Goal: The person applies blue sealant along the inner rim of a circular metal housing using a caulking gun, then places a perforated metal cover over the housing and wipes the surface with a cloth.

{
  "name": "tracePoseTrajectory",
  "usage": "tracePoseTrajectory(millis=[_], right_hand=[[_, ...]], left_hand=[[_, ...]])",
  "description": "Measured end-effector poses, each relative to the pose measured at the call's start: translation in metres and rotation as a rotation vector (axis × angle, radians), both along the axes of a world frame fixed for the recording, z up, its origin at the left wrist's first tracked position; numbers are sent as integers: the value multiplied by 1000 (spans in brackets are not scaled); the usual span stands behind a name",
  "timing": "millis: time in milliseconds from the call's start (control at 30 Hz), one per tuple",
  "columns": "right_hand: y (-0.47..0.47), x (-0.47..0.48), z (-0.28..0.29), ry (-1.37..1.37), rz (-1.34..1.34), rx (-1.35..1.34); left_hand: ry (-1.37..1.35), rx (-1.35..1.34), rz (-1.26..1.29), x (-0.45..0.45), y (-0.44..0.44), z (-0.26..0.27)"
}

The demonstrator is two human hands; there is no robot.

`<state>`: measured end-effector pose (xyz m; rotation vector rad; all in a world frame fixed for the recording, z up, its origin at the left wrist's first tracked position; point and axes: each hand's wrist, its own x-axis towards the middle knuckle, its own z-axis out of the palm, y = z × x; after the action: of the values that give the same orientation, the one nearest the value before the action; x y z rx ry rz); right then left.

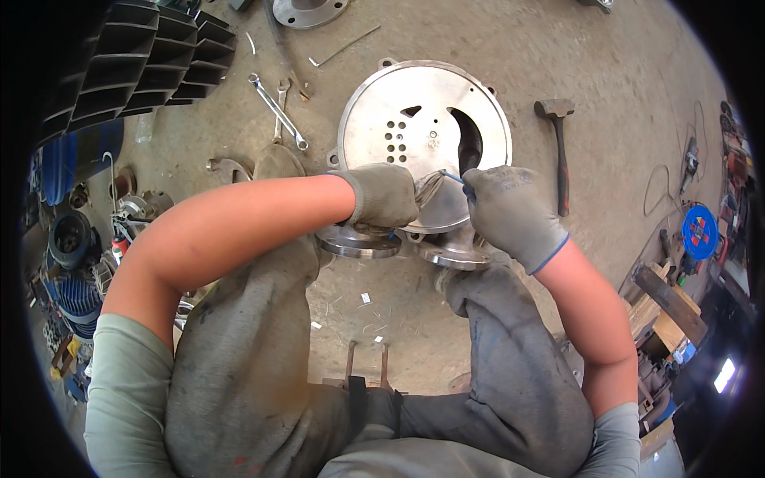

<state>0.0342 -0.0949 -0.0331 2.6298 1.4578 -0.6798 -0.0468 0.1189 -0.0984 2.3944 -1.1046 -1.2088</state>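
Observation:
My left hand (382, 194), in a grey knit glove, is closed on a bunched grey cloth (428, 186) over the lower part of a round metal plate (370, 101). The gloved right hand (508, 197) pinches a thin blue strip (452, 176) that stretches from the cloth. The plate is a machined casting face with several small holes, a small slot and a large curved port (469, 137). Below it, two pipe flanges, the left flange (361, 246) and the right flange (451, 257), point towards me between my knees.
A hammer (560, 155) lies to the right of the casting. Ring spanners (278, 110) and a hex key (343, 46) are on the concrete floor at upper left. Black louvred panels (131, 60) stand far left. A blue reel (700, 232) sits far right.

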Motion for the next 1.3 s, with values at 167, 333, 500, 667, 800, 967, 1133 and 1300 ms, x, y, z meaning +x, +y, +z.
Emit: tracePoseTrajectory(millis=[167,333,500,667,800,967,1133,1300], right_hand=[[5,2,5,13,64,-107],[8,3,11,-3,110,-171],[4,4,8,20,52,-125],[6,3,4,-27,128,-132],[26,7,2,76,40,-282],[55,11,6,120,90,-332],[62,2,6,159,44,-386],[56,2,0,251,-178,-353]], left_hand=[[25,-33,47,-2,0,4],[-3,-8,88,-1,1,9],[-4,-22,107,-1,4,10],[2,-1,33,-2,5,12],[277,45,688,0,3,18],[282,57,797,9,-6,20],[188,-41,840,15,-21,12],[215,36,874,17,-35,-11]])
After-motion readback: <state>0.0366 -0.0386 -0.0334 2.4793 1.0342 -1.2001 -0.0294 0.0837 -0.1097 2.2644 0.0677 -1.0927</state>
